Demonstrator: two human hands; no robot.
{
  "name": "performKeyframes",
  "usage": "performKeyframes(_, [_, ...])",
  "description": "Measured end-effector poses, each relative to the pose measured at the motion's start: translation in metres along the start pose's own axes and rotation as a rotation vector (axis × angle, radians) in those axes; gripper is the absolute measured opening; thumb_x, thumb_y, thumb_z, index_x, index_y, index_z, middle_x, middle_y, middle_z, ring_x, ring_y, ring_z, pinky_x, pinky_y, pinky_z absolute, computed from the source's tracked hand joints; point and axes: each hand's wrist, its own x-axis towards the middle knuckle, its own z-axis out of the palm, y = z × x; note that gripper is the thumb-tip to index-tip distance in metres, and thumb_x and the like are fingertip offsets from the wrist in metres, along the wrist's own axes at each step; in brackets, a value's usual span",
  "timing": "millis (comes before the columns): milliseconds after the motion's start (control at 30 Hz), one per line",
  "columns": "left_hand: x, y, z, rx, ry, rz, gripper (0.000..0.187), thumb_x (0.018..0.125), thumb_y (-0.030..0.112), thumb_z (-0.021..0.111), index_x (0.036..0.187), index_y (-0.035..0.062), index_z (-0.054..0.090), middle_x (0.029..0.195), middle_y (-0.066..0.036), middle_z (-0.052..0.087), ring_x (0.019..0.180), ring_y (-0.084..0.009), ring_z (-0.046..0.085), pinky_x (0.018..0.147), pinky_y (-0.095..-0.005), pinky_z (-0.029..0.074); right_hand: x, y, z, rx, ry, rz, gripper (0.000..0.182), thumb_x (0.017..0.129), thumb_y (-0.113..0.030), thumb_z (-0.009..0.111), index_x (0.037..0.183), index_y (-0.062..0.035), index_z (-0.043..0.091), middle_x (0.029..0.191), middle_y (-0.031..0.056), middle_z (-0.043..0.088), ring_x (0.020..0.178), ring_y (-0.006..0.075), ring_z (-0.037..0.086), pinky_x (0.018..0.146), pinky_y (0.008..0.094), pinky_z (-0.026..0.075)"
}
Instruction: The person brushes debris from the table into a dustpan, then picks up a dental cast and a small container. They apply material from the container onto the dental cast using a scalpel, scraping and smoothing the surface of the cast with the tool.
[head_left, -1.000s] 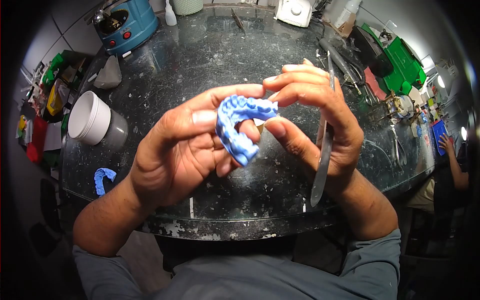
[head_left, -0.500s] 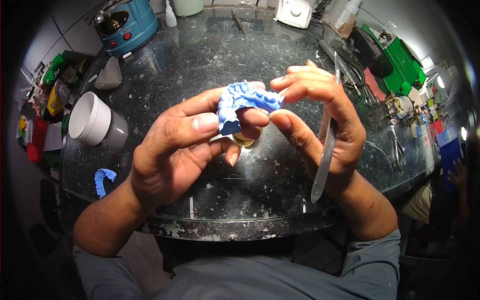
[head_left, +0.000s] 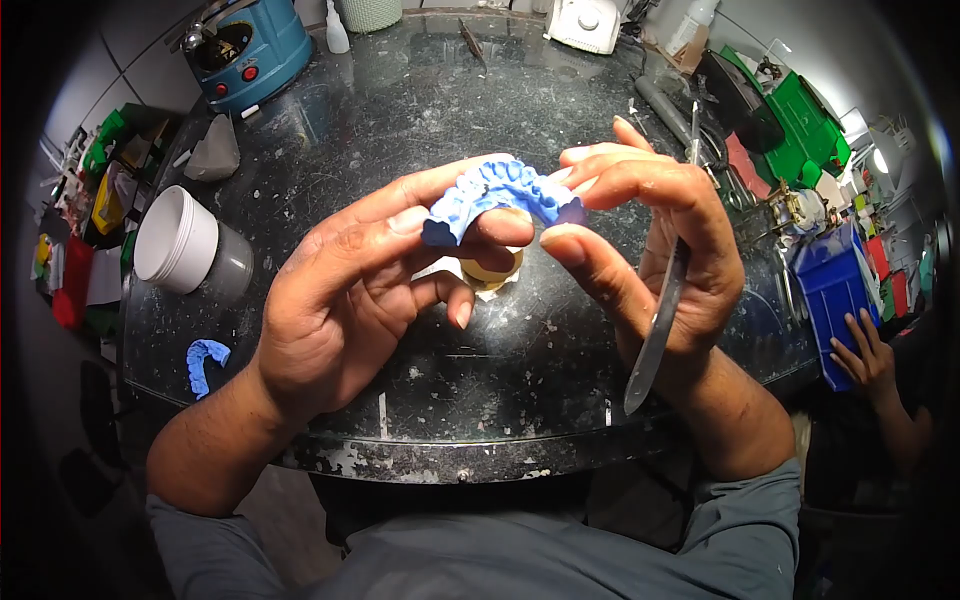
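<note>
My left hand [head_left: 335, 285] grips a blue dental arch model [head_left: 508, 183] between thumb and fingers, its row of teeth facing up and away. The thumb and fingertips of my right hand [head_left: 680, 235] are at the model's right end; whether they press on it is hard to tell. A metal spatula [head_left: 652, 360] is tucked in the right palm, blade pointing down towards me. Below the model, partly hidden by my left fingers, is a yellowish round piece [head_left: 497, 272]. A second blue arch model [head_left: 205, 362] lies on the black table [head_left: 450, 390] near my left forearm.
A white tub [head_left: 178, 240] stands at left, a blue machine [head_left: 258, 55] at back left. Tools and a green box [head_left: 790, 120] crowd the right side. Another person's hand [head_left: 868, 355] touches a blue bin [head_left: 835, 290] at the right edge.
The blue model has turned, so its arch now opens towards me, and its right end sits farther right. At the right, the other person's hand and the blue bin have moved inward to the table edge.
</note>
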Motion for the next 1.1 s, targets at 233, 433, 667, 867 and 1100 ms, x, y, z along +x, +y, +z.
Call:
performKeyframes(233, [-0.0014,-0.0009,0.0011,-0.024,0.003,0.021,0.057,0.1,0.034,0.036,0.141,-0.004,0.036,0.131,-0.017,0.054,0.113,-0.0203,0.056,0.076,-0.0324,0.049,0.0004,0.0007,0.0008,-0.004,-0.018,-0.041,0.035,0.074,-0.009,0.081,0.1,-0.0019,0.058,0.094,0.0104,0.065,0.099,0.0261,0.064,0.107,0.053,0.032])
performKeyframes(433, [-0.0013,-0.003,-0.0023,-0.054,-0.013,0.01,0.058,0.1,0.036,0.035,0.141,-0.0053,0.035,0.131,-0.017,0.054,0.113,-0.0202,0.056,0.076,-0.0335,0.048,-0.0002,0.001,0.0009,0.01,-0.016,-0.044,0.036,0.072,-0.008,0.082,0.1,-0.0025,0.058,0.093,0.0091,0.065,0.098,0.0252,0.064,0.107,0.0531,0.033])
performKeyframes(667, [-0.0011,-0.0006,0.0049,-0.006,-0.009,0.055,0.06,0.102,0.033,0.033,0.144,-0.0086,0.027,0.124,-0.018,0.057,0.108,-0.0202,0.057,0.076,-0.0322,0.048,0.0028,0.0016,0.0011,0.021,-0.016,-0.115,0.039,0.07,-0.009,0.084,0.099,-0.0035,0.059,0.091,0.0081,0.064,0.095,0.0235,0.063,0.105,0.0521,0.036])
performKeyframes(867, [-0.0004,-0.0012,-0.0019,-0.008,-0.079,0.042,0.06,0.102,0.033,0.033,0.143,-0.0104,0.026,0.133,-0.02,0.051,0.112,-0.0201,0.056,0.076,-0.0325,0.05,0.0034,-0.0005,0.0027,-0.001,-0.006,-0.129,0.04,0.069,-0.012,0.085,0.098,-0.0042,0.058,0.09,0.0081,0.064,0.094,0.0213,0.062,0.104,0.051,0.038])
performKeyframes(1100, [-0.0014,0.0005,0.0029,-0.047,-0.033,0.013,0.058,0.102,0.031,0.033,0.143,-0.0094,0.029,0.141,-0.021,0.044,0.114,-0.0202,0.056,0.078,-0.0334,0.05,0.0019,-0.004,0.0019,0.009,-0.04,-0.136,0.04,0.071,-0.014,0.085,0.099,-0.0051,0.057,0.093,0.008,0.063,0.096,0.0213,0.062,0.105,0.0517,0.038])
